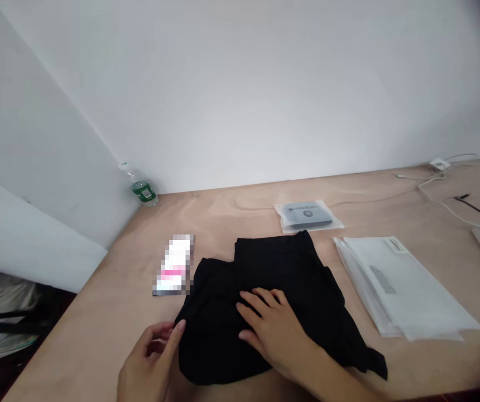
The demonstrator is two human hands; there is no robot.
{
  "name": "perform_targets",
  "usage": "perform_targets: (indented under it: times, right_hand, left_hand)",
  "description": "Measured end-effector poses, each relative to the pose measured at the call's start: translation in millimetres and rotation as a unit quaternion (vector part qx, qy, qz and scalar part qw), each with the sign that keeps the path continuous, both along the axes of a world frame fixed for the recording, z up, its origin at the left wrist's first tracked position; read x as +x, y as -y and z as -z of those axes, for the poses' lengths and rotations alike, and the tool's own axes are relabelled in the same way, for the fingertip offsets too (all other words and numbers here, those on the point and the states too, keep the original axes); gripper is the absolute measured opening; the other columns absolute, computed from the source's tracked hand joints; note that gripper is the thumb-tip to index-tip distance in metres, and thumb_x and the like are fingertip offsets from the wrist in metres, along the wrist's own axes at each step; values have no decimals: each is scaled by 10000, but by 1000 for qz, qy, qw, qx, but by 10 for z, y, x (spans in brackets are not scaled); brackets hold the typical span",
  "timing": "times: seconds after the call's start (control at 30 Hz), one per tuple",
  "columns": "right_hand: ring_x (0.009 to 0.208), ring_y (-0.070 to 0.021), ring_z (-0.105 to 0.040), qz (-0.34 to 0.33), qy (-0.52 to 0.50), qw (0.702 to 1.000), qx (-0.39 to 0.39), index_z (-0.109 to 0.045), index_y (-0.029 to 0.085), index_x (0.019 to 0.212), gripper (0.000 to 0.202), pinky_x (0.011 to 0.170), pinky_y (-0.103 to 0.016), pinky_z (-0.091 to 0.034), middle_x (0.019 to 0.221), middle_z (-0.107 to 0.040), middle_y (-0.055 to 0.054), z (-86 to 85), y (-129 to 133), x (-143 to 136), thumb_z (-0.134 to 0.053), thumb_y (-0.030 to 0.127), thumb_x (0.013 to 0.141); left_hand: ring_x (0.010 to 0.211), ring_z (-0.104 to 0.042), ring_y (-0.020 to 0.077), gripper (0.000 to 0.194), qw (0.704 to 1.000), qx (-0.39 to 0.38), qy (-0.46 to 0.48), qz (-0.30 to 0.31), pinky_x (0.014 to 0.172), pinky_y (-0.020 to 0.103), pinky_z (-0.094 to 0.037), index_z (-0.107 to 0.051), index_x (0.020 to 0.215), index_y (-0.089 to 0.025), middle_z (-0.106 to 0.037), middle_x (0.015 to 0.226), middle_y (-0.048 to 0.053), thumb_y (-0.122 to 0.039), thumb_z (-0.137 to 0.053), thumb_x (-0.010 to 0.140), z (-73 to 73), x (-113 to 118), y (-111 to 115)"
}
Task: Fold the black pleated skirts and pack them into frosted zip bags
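A folded black cloth (219, 329) lies at the near middle of the wooden surface (93, 329), its lower right corner trailing out in a narrow point. The left hand (148, 363) has its grip closed, thumb and fingers together on the cloth's left edge. The right hand (276, 332) lies palm down on the middle of the cloth, its grip loose, fingers spread.

Left of the cloth a broad stretch of bare wood runs to the surface's slanting side edge. On the right, only a narrow strip parts the cloth from a stack of white plastic bags (407, 287), which limits sideways room. A bagged grey packet (309, 215) sits just beyond the far edge. A pixelated slab (175, 265) lies close by the upper left; whether it touches, I cannot tell.

Farther out, a green-labelled bottle (143, 190) stands in the far left corner, and white cables (426, 181) trail along the right.
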State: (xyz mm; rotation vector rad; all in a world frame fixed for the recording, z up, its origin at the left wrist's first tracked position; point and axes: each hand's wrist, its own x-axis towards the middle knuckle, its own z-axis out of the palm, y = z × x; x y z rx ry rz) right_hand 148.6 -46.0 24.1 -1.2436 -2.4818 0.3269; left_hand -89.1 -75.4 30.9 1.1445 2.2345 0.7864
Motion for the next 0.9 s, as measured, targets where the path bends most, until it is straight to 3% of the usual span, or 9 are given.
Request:
perform_targets:
  times: [0.23, 0.37, 0.47, 0.53, 0.6, 0.7, 0.8, 0.83, 0.9]
  right_hand:
    - [1185, -275, -415, 8, -6, 1000, -23, -457, 259, 1247, 389, 927, -503, -340, 1329, -489, -31, 100, 5, -27, -482, 312, 863]
    - [1173, -266, -426, 32, -43, 998, -29, -500, 268, 1205, 344, 929, -489, -347, 1320, -492, -28, 35, 43, -47, -474, 292, 863]
    - [1086, -236, -489, 92, -148, 984, -45, -575, 271, 1105, 263, 894, -425, -381, 1220, -559, -40, -84, 68, -63, -460, 292, 870]
    - [953, -198, -553, 137, -247, 955, -90, -588, 265, 1064, 242, 835, -370, -416, 1066, -622, -41, -180, 49, -47, -456, 327, 871]
    - [813, -170, -585, 168, -331, 915, -161, -570, 254, 1074, 269, 749, -322, -445, 897, -648, -26, -253, -11, -6, -456, 380, 865]
    - [657, -151, -581, 198, -366, 874, -250, -534, 231, 1099, 309, 605, -269, -442, 725, -629, 7, -270, -145, 89, -506, 368, 824]
    - [583, -144, -557, 217, -330, 885, -248, -519, 223, 1089, 312, 555, -257, -420, 645, -587, 33, -206, -236, 198, -526, 273, 781]
    - [582, -145, -557, 223, -312, 894, -230, -511, 224, 1096, 317, 562, -262, -420, 645, -584, 34, -180, -245, 234, -513, 252, 780]
    - [608, -157, -568, 239, -253, 920, -181, -493, 231, 1123, 337, 601, -287, -422, 694, -603, 20, -125, -234, 298, -491, 232, 786]
  left_hand:
    - [657, -634, 245, 547, 1000, -17, 15, 15, 589, 332, -487, -626, 904, -186, -679, 722, 35, -638, -616, 596, 157, -103, -53]
    - [664, -619, 229, 481, 999, 4, 29, 31, 591, 302, -474, -630, 778, -185, -661, 671, 26, -632, -606, 603, 34, -46, -87]
    - [564, -571, 180, 407, 996, 76, -21, 28, 532, 276, -453, -592, 741, -207, -616, 629, -3, -603, -588, 645, -199, 242, -69]
    - [533, -546, 156, 327, 986, 149, -46, 57, 515, 265, -448, -563, 757, -217, -597, 637, -10, -542, -554, 720, -314, 540, -63]
    - [607, -567, 153, 221, 963, 215, -63, 149, 567, 267, -465, -546, 786, -221, -615, 749, 15, -442, -533, 784, -338, 853, -71]
    - [676, -582, 162, 92, 921, 262, -100, 271, 599, 286, -473, -550, 825, -228, -631, 831, 41, -295, -487, 840, -238, 1204, -93]
    - [724, -590, 180, 85, 893, 269, -112, 343, 624, 319, -478, -569, 872, -240, -652, 872, 47, -236, -490, 843, -122, 1308, -94]
    - [758, -595, 190, 92, 892, 273, -109, 343, 643, 329, -482, -573, 901, -243, -653, 899, 53, -248, -508, 836, -102, 1291, -90]
    - [810, -597, 207, 175, 913, 271, -101, 288, 686, 351, -487, -561, 981, -240, -637, 964, 73, -310, -534, 823, -91, 1213, -86]
